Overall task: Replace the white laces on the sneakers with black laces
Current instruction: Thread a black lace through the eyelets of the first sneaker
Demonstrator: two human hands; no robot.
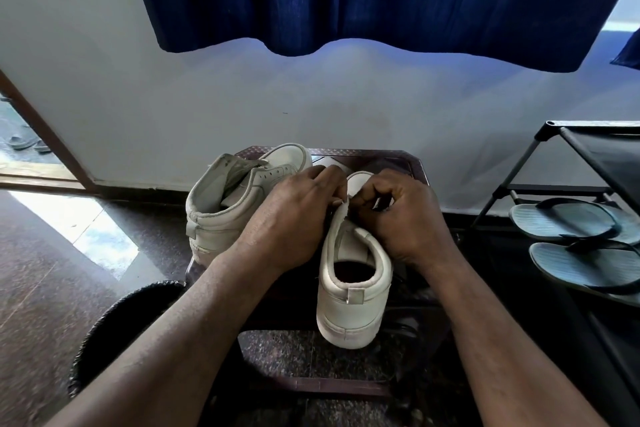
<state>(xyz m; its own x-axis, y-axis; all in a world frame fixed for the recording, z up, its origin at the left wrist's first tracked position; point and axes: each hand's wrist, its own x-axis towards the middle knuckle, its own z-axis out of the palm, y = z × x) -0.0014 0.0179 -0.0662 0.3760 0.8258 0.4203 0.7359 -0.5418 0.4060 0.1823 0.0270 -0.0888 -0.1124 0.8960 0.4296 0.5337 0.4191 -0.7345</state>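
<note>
1. Dark tabletop (363, 152) by the wall carried near sneaker (349, 308).
2. Left grip (294, 215), right grip (398, 218) clamped on its eyelet flaps, tongue (341, 218) between them.
3. Long axis ran straight away; heel behind grips, toe ahead. Lace hidden.

The left hand (294, 218), gripping the near sneaker (349, 305) at its tongue, and the right hand (401, 218) together cover the whole lace area, so a lace cannot be made out, nor what the curled right fingers pinch. The left hand hides also one side of the far sneaker (225, 201). At 3 o'clock the shoe rack (588, 149) and the sandals (571, 222) are cut by the edge. At 8 o'clock a dark round thing (114, 315) is half behind the forearm and cannot be identified.
</note>
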